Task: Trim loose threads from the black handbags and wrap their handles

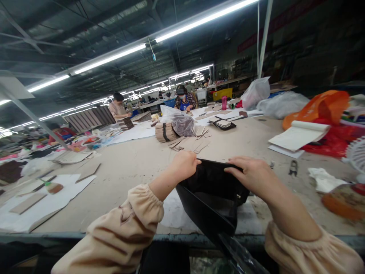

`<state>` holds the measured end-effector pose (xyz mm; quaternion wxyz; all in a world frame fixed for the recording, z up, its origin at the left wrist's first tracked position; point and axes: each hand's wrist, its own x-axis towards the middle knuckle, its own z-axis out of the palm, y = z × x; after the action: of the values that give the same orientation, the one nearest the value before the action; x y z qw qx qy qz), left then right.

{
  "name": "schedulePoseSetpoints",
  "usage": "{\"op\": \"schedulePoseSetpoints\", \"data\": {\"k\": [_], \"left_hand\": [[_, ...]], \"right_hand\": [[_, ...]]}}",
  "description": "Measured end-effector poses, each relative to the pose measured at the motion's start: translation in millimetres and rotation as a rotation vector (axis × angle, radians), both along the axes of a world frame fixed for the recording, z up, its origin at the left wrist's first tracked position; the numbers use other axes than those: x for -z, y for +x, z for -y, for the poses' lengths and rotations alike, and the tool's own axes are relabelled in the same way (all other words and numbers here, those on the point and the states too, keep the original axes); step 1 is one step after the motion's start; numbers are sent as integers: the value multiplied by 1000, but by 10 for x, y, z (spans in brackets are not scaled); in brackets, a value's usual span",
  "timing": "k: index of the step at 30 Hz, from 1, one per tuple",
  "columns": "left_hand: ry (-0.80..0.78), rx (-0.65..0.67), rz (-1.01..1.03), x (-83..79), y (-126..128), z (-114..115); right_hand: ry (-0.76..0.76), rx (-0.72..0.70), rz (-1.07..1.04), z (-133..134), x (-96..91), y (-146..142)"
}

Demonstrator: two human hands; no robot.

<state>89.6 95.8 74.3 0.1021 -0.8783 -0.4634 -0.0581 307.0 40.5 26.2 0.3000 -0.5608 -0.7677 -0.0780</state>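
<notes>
— Head camera, looking along the bench: what sort of surface is it?
— A long worktable [134,160] with a pale, scuffed top, running away into a wide hall. Rows of strip lights [111,58] hang under a dark roof.
— What lies on it?
— White sheets [42,205] at the near left. A stack of cardboard pieces [165,132] sits mid-table against a clear plastic bag [181,121]. To the right are a notepad [299,136] with its pages rolled back and an orange bag [319,106], with a white fan [356,154] at the right edge.
— Anyone else about?
— A person in a beige top [118,108] and a person in a patterned top [184,100], both at the far end, well apart from the wearer.
— And the hands?
— The left hand [184,163] is closed in a fist, pinching the upper edge of a black bag [212,190]. The right hand [252,174] has its fingers curled over the same edge, further right.
— Where is the bag?
— At the table's near edge, its top stretched between both hands and its lower part hanging over the edge toward the wearer.
</notes>
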Motion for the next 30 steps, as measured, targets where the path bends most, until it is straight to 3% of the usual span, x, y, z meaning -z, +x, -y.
{"op": "schedulePoseSetpoints", "data": {"k": [9,16,22,27,30], "left_hand": [[-9,-30,7,-27,2,49],[-16,82,85,-76,-7,502],[-79,33,87,-71,94,733],[-114,15,132,-66,110,707],[-109,5,128,-93,95,706]], "right_hand": [[5,82,15,135,24,-42],[-7,82,5,634,-87,32],[-118,179,123,933,-169,60],[-77,146,158,854,-408,-273],[-224,137,161,712,-477,-571]]}}
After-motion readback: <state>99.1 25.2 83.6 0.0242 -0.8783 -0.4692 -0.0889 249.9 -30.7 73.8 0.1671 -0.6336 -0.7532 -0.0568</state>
